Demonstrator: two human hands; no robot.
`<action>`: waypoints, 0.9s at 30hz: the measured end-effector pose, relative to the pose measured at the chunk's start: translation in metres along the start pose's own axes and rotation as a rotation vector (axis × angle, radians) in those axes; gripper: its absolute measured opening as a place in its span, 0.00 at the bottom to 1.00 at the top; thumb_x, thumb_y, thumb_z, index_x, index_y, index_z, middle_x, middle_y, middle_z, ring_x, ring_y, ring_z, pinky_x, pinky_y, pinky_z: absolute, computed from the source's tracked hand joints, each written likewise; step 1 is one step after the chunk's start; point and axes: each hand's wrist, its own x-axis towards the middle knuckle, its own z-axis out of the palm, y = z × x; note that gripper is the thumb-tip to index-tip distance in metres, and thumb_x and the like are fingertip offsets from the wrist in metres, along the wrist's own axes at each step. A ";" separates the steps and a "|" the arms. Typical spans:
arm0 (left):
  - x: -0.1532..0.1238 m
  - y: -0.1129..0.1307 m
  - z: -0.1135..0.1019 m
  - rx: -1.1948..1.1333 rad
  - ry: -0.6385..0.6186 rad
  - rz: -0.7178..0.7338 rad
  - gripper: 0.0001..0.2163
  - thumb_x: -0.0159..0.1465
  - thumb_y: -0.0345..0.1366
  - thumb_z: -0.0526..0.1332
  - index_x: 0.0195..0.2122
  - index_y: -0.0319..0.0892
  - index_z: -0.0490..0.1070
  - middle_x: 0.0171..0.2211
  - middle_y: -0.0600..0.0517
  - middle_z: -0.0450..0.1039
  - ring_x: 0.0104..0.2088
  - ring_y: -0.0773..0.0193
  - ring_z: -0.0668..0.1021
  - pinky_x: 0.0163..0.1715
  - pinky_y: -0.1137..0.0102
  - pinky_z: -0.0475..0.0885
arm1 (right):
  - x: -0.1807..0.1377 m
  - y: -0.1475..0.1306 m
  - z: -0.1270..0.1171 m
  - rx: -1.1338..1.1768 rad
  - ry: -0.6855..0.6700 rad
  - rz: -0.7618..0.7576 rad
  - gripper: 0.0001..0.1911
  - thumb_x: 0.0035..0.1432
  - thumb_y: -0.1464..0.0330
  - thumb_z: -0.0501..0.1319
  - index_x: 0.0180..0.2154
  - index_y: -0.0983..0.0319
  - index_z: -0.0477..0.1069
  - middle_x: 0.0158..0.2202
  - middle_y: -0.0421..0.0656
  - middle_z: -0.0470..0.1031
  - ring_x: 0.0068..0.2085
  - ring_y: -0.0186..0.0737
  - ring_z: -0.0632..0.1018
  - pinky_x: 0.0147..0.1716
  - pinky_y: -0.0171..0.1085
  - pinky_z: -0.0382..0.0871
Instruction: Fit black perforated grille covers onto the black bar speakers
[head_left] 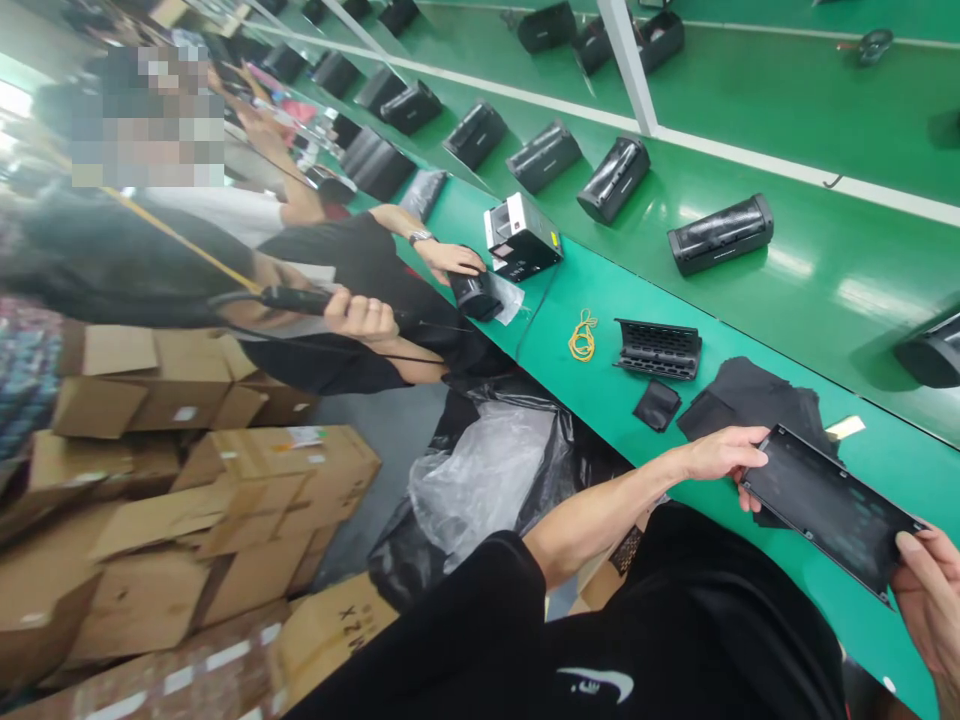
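Note:
Between my two hands is a flat, black rectangular panel (832, 510), tilted, with small clips along its edges. My left hand (727, 460) pinches its left end, thumb on top and fingers beneath. At the opposite end, my right hand (930, 575) grips the corner with the thumb on the face. Under and behind the panel lies a pile of black cloth-like sheets (757, 400). Left of the pile sit a black slotted grille shell (660, 350) and a small folded black piece (657, 405).
Several black cylindrical speakers (720, 235) lie on the green line beyond the bench (577, 280). Yellow bands (583, 337) and a white-and-black box (523, 237) are on the bench. A co-worker's hand (450, 260) touches a speaker. Cardboard boxes (292, 480) and a plastic-lined bag (480, 470) stand left.

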 end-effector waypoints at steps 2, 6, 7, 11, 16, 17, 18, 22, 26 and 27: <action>0.000 0.000 0.000 -0.001 -0.013 0.019 0.23 0.62 0.51 0.72 0.46 0.42 0.65 0.28 0.51 0.80 0.28 0.57 0.85 0.31 0.65 0.80 | -0.001 0.000 -0.001 0.024 -0.011 -0.018 0.29 0.40 0.55 0.84 0.41 0.59 0.79 0.40 0.41 0.81 0.37 0.35 0.78 0.39 0.31 0.75; -0.003 0.001 0.001 0.002 -0.044 0.044 0.24 0.62 0.53 0.72 0.47 0.42 0.65 0.29 0.50 0.80 0.29 0.57 0.85 0.31 0.66 0.79 | -0.005 -0.001 -0.003 0.017 -0.024 -0.033 0.27 0.46 0.56 0.83 0.44 0.58 0.79 0.44 0.43 0.83 0.39 0.40 0.80 0.42 0.37 0.77; -0.003 0.001 0.001 0.000 -0.047 0.041 0.24 0.63 0.52 0.72 0.47 0.42 0.66 0.29 0.50 0.80 0.29 0.57 0.85 0.32 0.66 0.80 | -0.005 -0.002 -0.004 0.012 -0.030 -0.029 0.27 0.47 0.56 0.82 0.45 0.58 0.79 0.44 0.43 0.83 0.38 0.40 0.80 0.43 0.38 0.77; 0.004 -0.006 -0.010 -0.110 -0.062 0.007 0.23 0.64 0.53 0.70 0.49 0.40 0.70 0.29 0.49 0.81 0.27 0.57 0.84 0.34 0.62 0.81 | 0.000 0.000 -0.009 0.035 -0.003 -0.004 0.25 0.46 0.55 0.82 0.42 0.57 0.78 0.42 0.40 0.82 0.37 0.39 0.81 0.42 0.38 0.77; 0.042 -0.016 -0.029 -0.295 -0.144 -0.164 0.37 0.60 0.74 0.58 0.45 0.40 0.77 0.34 0.46 0.83 0.29 0.53 0.84 0.36 0.55 0.82 | 0.013 -0.006 -0.002 -0.028 -0.044 0.025 0.28 0.41 0.53 0.82 0.40 0.57 0.77 0.36 0.41 0.81 0.32 0.42 0.80 0.29 0.37 0.75; 0.051 -0.016 -0.029 -0.280 -0.164 -0.195 0.39 0.58 0.76 0.59 0.44 0.40 0.78 0.35 0.45 0.83 0.31 0.52 0.84 0.38 0.54 0.82 | 0.016 -0.009 0.003 -0.049 -0.088 0.016 0.27 0.42 0.53 0.82 0.39 0.57 0.77 0.34 0.40 0.80 0.30 0.40 0.78 0.27 0.36 0.73; 0.061 -0.015 -0.027 -0.250 -0.201 -0.221 0.39 0.56 0.76 0.61 0.44 0.40 0.79 0.36 0.45 0.84 0.34 0.51 0.85 0.40 0.53 0.82 | 0.020 -0.013 0.010 -0.068 -0.138 0.009 0.26 0.42 0.52 0.82 0.38 0.58 0.77 0.31 0.39 0.78 0.27 0.38 0.76 0.26 0.35 0.72; 0.083 -0.002 -0.012 -0.121 -0.434 -0.274 0.37 0.54 0.73 0.65 0.46 0.42 0.81 0.42 0.44 0.83 0.43 0.44 0.85 0.46 0.46 0.80 | 0.060 -0.041 0.026 -0.208 -0.270 0.001 0.31 0.43 0.47 0.80 0.41 0.61 0.80 0.31 0.43 0.77 0.28 0.40 0.75 0.26 0.38 0.71; 0.074 0.022 -0.005 -0.229 -0.459 -0.193 0.41 0.55 0.74 0.61 0.51 0.40 0.79 0.45 0.41 0.81 0.44 0.41 0.85 0.44 0.44 0.79 | 0.146 -0.102 0.017 -0.329 0.086 -0.277 0.38 0.49 0.37 0.70 0.47 0.61 0.76 0.40 0.47 0.78 0.36 0.47 0.79 0.30 0.43 0.73; 0.070 0.029 -0.005 -0.269 -0.458 -0.160 0.42 0.55 0.74 0.60 0.53 0.39 0.79 0.46 0.40 0.81 0.45 0.40 0.84 0.44 0.44 0.79 | 0.170 -0.117 0.017 -0.346 0.171 -0.326 0.36 0.54 0.37 0.66 0.47 0.60 0.75 0.40 0.46 0.77 0.37 0.47 0.78 0.31 0.44 0.73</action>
